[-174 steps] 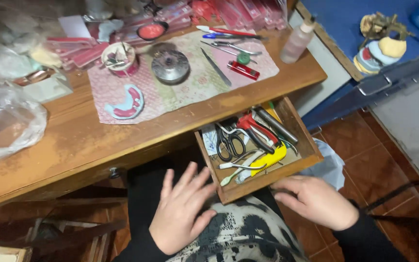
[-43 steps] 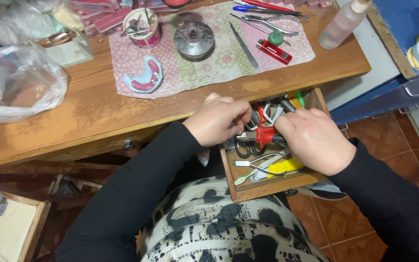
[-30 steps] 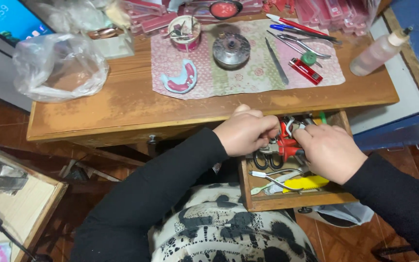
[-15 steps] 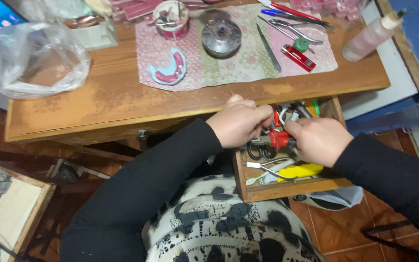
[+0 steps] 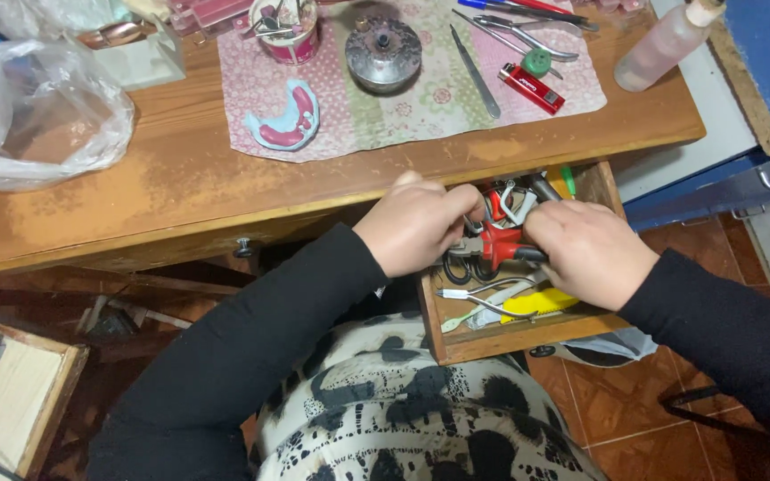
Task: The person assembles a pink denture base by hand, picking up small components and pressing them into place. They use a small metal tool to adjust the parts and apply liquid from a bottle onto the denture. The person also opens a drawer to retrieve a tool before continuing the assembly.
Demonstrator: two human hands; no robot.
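— Head view: where are the red-handled pliers (image 5: 497, 244)?

— In the open drawer (image 5: 528, 334) under the tabletop's (image 5: 135, 205) front right edge. I see my left hand (image 5: 421, 223) pinching their jaw end, my right hand (image 5: 588, 251) closed around the handles.

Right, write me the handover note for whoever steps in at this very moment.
Left hand: fingers in the open drawer, touching the tools. I can't tell whether it grips one.
Right hand: shut on the red-handled pliers, low in the drawer.
Scissors, a yellow tool and other tools lie in the drawer.
Done: drawer open, pliers in hand.
Left: pliers not yet lifted out.
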